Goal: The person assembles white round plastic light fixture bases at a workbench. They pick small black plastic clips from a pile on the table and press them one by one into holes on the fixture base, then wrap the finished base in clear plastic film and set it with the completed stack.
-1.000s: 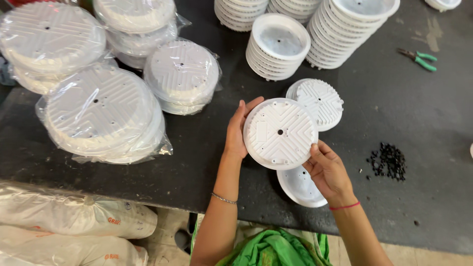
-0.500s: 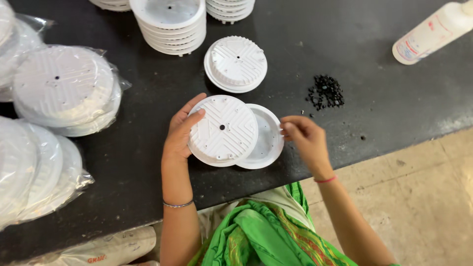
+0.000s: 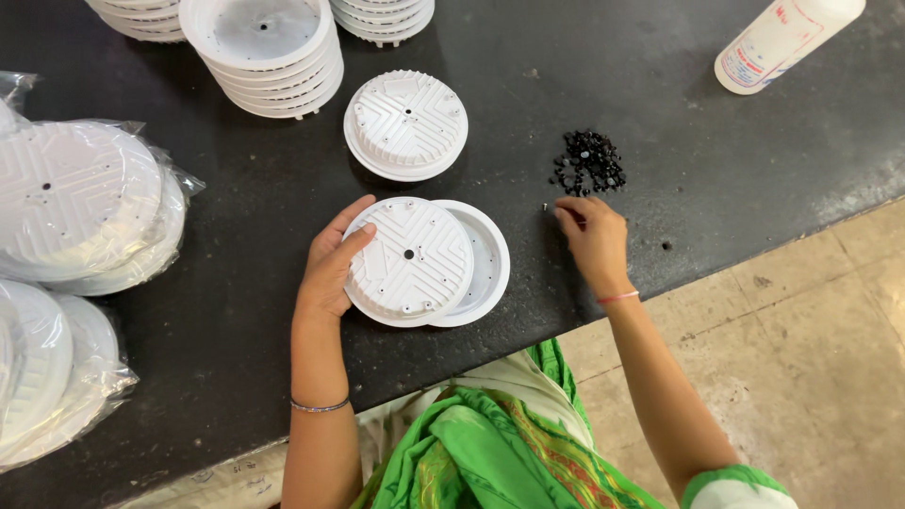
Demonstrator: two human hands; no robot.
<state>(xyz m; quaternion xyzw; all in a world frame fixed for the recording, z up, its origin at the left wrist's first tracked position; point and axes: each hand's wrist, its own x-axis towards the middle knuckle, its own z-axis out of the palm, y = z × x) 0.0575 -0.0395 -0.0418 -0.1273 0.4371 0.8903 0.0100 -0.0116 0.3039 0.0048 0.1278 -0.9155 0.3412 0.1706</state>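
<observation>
My left hand holds the left edge of a white round ribbed plastic disc that lies partly over a white shallow dish on the black table. My right hand rests on the table with its fingertips at the near edge of a small pile of black screws; a single screw lies by the fingertips. Whether a screw is pinched between the fingers is not visible.
Another ribbed disc on a dish lies beyond. Stacks of white dishes stand at the back. Bagged discs lie at the left. A white bottle lies at the upper right. The table's edge runs diagonally, with tiled floor at the right.
My right hand has left the disc and moved right to the pile of screws. The view has shifted, and the left hand still holds the disc.
</observation>
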